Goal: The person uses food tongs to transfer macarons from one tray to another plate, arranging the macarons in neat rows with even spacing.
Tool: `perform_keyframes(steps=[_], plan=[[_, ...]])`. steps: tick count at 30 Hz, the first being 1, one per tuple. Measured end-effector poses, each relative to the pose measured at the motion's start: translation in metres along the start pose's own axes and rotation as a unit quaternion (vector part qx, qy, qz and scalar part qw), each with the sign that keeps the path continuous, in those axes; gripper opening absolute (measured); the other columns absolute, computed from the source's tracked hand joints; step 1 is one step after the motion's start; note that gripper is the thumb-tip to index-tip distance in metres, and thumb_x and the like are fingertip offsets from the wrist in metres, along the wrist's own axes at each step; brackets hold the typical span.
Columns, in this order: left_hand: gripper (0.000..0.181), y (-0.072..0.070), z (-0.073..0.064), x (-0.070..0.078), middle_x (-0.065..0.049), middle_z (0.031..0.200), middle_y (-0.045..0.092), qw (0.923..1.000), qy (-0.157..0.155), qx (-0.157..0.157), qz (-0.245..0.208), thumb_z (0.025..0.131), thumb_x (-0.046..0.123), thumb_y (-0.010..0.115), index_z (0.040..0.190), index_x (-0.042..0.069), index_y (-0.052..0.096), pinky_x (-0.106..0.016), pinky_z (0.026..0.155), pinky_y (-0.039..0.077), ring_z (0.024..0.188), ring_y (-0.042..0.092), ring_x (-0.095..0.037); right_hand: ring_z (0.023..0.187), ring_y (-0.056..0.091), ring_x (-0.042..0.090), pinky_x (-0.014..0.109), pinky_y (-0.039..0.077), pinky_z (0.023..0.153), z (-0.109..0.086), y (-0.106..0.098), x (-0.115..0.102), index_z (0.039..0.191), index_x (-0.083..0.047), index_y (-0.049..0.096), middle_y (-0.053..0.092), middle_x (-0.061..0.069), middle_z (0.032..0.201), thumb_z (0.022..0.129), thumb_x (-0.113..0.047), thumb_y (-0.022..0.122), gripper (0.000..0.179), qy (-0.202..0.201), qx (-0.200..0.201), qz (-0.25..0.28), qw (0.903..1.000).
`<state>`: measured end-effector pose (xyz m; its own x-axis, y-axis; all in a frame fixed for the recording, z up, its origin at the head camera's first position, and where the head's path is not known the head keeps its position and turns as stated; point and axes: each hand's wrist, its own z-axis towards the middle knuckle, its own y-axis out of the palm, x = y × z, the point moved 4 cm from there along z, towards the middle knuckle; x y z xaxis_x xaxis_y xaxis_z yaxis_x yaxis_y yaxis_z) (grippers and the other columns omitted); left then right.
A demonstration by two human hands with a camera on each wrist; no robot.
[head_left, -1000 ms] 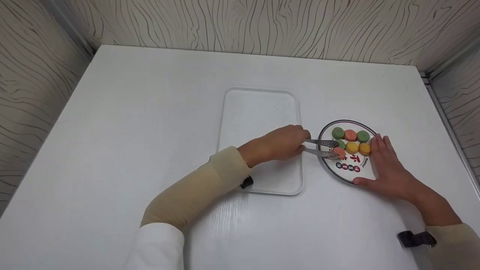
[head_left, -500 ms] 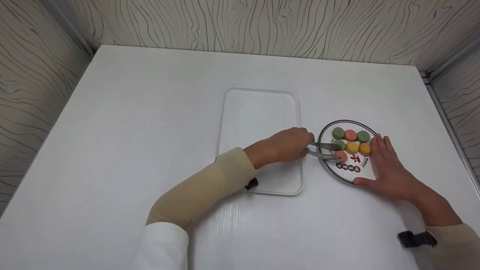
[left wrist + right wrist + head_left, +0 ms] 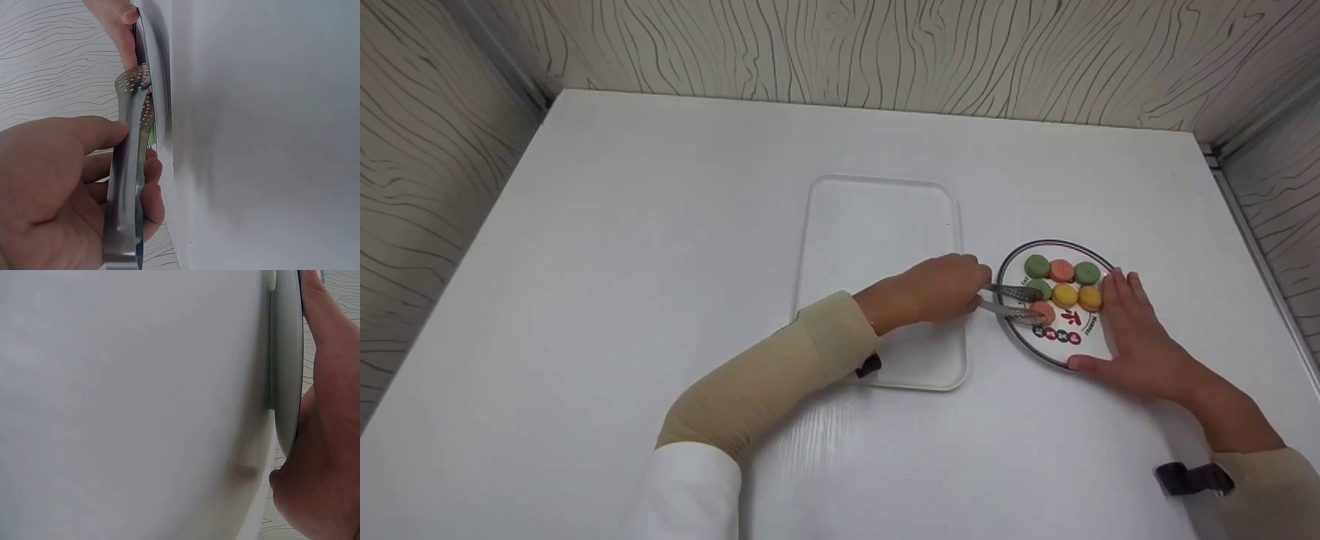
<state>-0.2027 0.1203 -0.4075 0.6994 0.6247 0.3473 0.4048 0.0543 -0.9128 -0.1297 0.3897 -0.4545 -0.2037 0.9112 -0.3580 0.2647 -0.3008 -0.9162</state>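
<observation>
My left hand (image 3: 934, 289) grips metal tongs (image 3: 119, 194), thumb on one arm and fingers curled round the other. Their perforated ends reach over the left rim of a round, dark-rimmed plate (image 3: 1099, 341). A pink macaron (image 3: 1042, 311) lies between the tong tips, partly covered by the nearer one. The farther tip overlaps a green macaron (image 3: 1041, 288). Two yellow macarons (image 3: 1065, 295) sit to the right; behind are two green and one pink macaron (image 3: 1061, 270). My right hand (image 3: 1144, 345) rests against the plate's right rim, fingers straight and thumb spread along the front.
A white rectangular tray (image 3: 877, 225) lies left of the plate, under my left hand and forearm. Both stand on a white table (image 3: 660, 225). Wood-patterned panels (image 3: 840, 52) rise behind the table and at its sides.
My left hand has moved slightly right with the tongs, bringing their tips farther over the plate around the front pink macaron. The right hand and plate have stayed still.
</observation>
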Motion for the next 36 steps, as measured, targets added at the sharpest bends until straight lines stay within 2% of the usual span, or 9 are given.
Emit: perform_keyframes(steps=[12, 30, 36], plan=[[0.028, -0.0028, 0.0017, 0.0015, -0.003, 0.12, 0.065, 0.9998, -0.013, -0.017, -0.005, 0.107, 0.019, 0.054, 0.132, 0.009, 0.063, -0.024, 0.086, 0.05, 0.095, 0.055, -0.01, 0.151, -0.024, 0.039, 0.056, -0.006, 0.122, -0.0003, -0.001, -0.0009, 0.157, 0.007, -0.009, -0.014, 0.029, 0.165, 0.086, -0.051, 0.077, 0.126, 0.003, 0.004, 0.01, 0.9999], [0.027, -0.0031, 0.0008, 0.0017, -0.003, 0.116, 0.063, 0.9997, -0.01, -0.017, -0.013, 0.107, 0.02, 0.054, 0.129, 0.008, 0.063, -0.025, 0.083, 0.049, 0.093, 0.052, -0.012, 0.151, -0.024, 0.039, 0.059, -0.003, 0.121, 0.0, 0.0005, -0.0001, 0.158, 0.007, -0.009, -0.013, 0.029, 0.165, 0.086, -0.052, 0.077, 0.127, 0.005, 0.007, 0.0, 1.0], [0.03, -0.0059, -0.003, 0.0014, -0.004, 0.119, 0.065, 0.9997, -0.004, -0.008, -0.023, 0.106, 0.019, 0.055, 0.133, 0.008, 0.063, -0.024, 0.087, 0.049, 0.096, 0.055, -0.011, 0.151, -0.023, 0.041, 0.063, 0.001, 0.12, -0.0001, 0.0009, -0.0007, 0.158, 0.007, -0.008, -0.013, 0.03, 0.165, 0.085, -0.052, 0.077, 0.127, 0.007, 0.005, 0.0, 1.0]])
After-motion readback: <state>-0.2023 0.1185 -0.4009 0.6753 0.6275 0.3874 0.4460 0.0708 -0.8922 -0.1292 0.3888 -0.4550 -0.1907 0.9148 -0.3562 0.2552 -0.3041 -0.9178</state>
